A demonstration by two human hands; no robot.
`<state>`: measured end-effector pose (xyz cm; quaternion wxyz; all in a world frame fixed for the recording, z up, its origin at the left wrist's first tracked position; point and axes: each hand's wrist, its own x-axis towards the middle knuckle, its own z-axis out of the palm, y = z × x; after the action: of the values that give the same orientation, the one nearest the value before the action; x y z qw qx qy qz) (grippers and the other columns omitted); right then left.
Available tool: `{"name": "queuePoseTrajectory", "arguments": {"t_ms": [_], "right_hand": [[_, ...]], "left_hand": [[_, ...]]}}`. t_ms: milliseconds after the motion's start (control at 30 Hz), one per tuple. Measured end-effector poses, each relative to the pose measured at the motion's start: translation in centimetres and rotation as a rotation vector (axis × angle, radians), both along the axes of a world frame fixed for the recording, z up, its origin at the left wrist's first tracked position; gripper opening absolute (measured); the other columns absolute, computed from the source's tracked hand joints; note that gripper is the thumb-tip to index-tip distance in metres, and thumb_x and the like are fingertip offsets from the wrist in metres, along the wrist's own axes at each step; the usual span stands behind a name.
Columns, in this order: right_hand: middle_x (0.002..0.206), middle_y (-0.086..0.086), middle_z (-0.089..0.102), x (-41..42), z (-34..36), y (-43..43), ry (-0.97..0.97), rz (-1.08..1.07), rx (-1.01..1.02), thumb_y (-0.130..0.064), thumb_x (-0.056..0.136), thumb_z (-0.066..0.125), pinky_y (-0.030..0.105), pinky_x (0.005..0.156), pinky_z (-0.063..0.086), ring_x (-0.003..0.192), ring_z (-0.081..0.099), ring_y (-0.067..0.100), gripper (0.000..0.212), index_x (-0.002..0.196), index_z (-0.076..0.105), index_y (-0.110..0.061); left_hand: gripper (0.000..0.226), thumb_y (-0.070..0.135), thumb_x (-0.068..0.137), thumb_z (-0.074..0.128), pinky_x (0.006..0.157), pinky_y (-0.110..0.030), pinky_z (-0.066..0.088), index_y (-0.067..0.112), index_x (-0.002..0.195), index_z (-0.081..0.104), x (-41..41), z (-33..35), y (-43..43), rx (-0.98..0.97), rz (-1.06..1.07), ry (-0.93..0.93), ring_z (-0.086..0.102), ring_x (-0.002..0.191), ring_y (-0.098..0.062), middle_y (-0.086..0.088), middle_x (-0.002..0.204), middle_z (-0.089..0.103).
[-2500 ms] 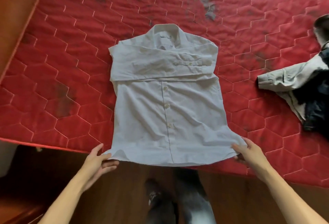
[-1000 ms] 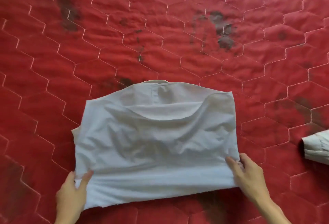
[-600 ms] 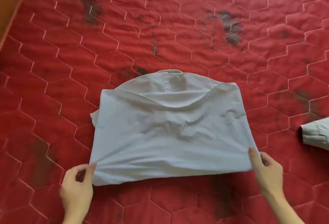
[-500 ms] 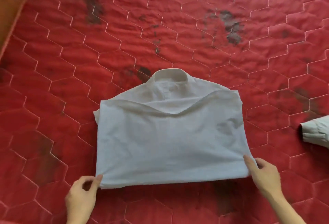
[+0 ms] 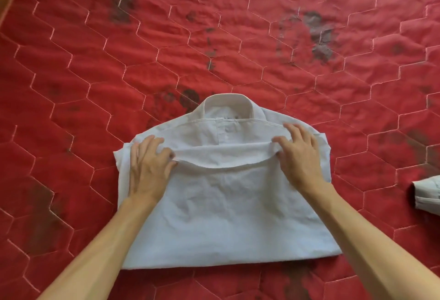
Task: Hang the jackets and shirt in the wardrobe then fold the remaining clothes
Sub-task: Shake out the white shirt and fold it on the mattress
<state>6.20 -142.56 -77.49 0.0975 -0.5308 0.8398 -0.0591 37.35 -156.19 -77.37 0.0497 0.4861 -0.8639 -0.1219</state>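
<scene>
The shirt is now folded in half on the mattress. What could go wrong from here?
The folded-up hem sags between the left hand and right hand, so the white shirt may set crooked. Wrinkles in its middle could get pressed in. Dark stains beside the collar might soil it.

That pale garment (image 5: 427,195) on the right gets chopped off by the frame edge, so no clue what it is. The collar label (image 5: 229,117) on the shirt (image 5: 226,216) is way too tiny to read. The left hand (image 5: 148,164) covers the hem corner. Pinching or just pressing? Can't tell.
</scene>
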Motion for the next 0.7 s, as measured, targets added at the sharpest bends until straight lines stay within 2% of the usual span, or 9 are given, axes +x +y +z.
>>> {"name": "queuePoseTrajectory", "arguments": {"t_ms": [33,100,167,233,367,433,533,600,700], "right_hand": [[0.128,0.019,0.062,-0.6,-0.2,-0.5,0.004,0.012,0.011,-0.002,0.068,0.084,0.054,0.097,0.041,0.126,0.05,0.044,0.025,0.089,0.073,-0.012],[0.117,0.017,0.066,-2.0,-0.5,-1.1,-0.014,-0.011,-0.003,-0.012,0.072,0.085,0.051,0.099,0.039,0.124,0.052,0.043,0.016,0.08,0.071,-0.009],[0.111,0.016,0.066,-3.1,-0.5,-2.0,-0.042,-0.073,-0.069,-0.02,0.081,0.079,0.049,0.099,0.037,0.12,0.053,0.041,0.018,0.084,0.069,-0.006],[0.112,0.015,0.065,-3.5,-0.3,-3.2,-0.073,-0.137,-0.143,-0.02,0.086,0.074,0.048,0.098,0.036,0.117,0.053,0.04,0.018,0.093,0.069,-0.005],[0.135,0.013,0.057,-3.0,-0.2,-3.0,-0.14,-0.289,-0.167,-0.018,0.087,0.07,0.047,0.106,0.032,0.129,0.048,0.036,0.035,0.119,0.062,-0.007],[0.145,0.016,0.049,-2.2,-0.1,-0.7,-0.153,-0.389,-0.133,-0.024,0.087,0.071,0.049,0.11,0.03,0.136,0.042,0.035,0.048,0.129,0.056,-0.006],[0.152,0.021,0.036,-1.7,0.0,4.5,-0.244,-0.649,-0.007,-0.038,0.08,0.077,0.052,0.113,0.025,0.141,0.031,0.037,0.079,0.142,0.041,-0.005],[0.145,0.019,0.041,-2.0,0.3,7.9,-0.343,-0.826,0.073,-0.047,0.074,0.08,0.051,0.109,0.033,0.133,0.039,0.037,0.092,0.144,0.038,-0.007],[0.117,0.003,0.062,-2.3,1.5,10.8,-0.63,-0.89,0.106,-0.051,0.074,0.08,0.038,0.087,0.048,0.104,0.06,0.021,0.069,0.128,0.052,-0.019]], "left_hand": [[0.021,0.013,0.07,0.088,0.097,-0.049,0.039,0.011,0.081,0.07,0.2,-0.1,-0.8,-0.016,0.011,0.017,0.056,0.11,-0.034,-0.012,0.107,0.066],[0.018,0.02,0.077,0.083,0.092,-0.042,0.037,0.012,0.078,0.067,0.7,0.2,-2.2,-0.004,0.06,0.087,0.057,0.096,-0.03,-0.006,0.091,0.065],[0.018,0.023,0.083,0.078,0.089,-0.04,0.035,0.012,0.081,0.064,0.7,0.6,-3.7,-0.001,0.129,0.138,0.056,0.089,-0.03,-0.004,0.085,0.062],[0.017,0.024,0.089,0.073,0.089,-0.041,0.036,0.012,0.084,0.063,0.0,0.8,-5.0,-0.008,0.202,0.152,0.054,0.086,-0.031,-0.006,0.085,0.061],[0.01,0.019,0.094,0.066,0.092,-0.041,0.04,0.011,0.1,0.066,-2.2,0.9,-4.0,-0.004,0.24,0.222,0.053,0.095,-0.028,-0.007,0.103,0.063],[0.02,0.015,0.093,0.067,0.096,-0.043,0.044,0.01,0.112,0.066,-3.0,0.5,-1.3,0.002,0.148,0.184,0.053,0.107,-0.03,-0.01,0.116,0.06],[0.035,0.012,0.09,0.069,0.104,-0.048,0.043,0.01,0.124,0.064,-2.9,-1.0,2.8,0.044,0.015,0.07,0.049,0.124,-0.037,-0.017,0.135,0.053],[0.044,0.012,0.09,0.068,0.107,-0.049,0.041,0.009,0.133,0.06,-2.4,-2.0,5.0,0.08,0.008,-0.005,0.044,0.133,-0.039,-0.02,0.148,0.044],[0.054,0.008,0.09,0.064,0.112,-0.048,0.036,0.008,0.143,0.051,-2.0,-2.6,7.6,0.13,0.022,-0.06,0.036,0.141,-0.038,-0.02,0.157,0.032]]}}
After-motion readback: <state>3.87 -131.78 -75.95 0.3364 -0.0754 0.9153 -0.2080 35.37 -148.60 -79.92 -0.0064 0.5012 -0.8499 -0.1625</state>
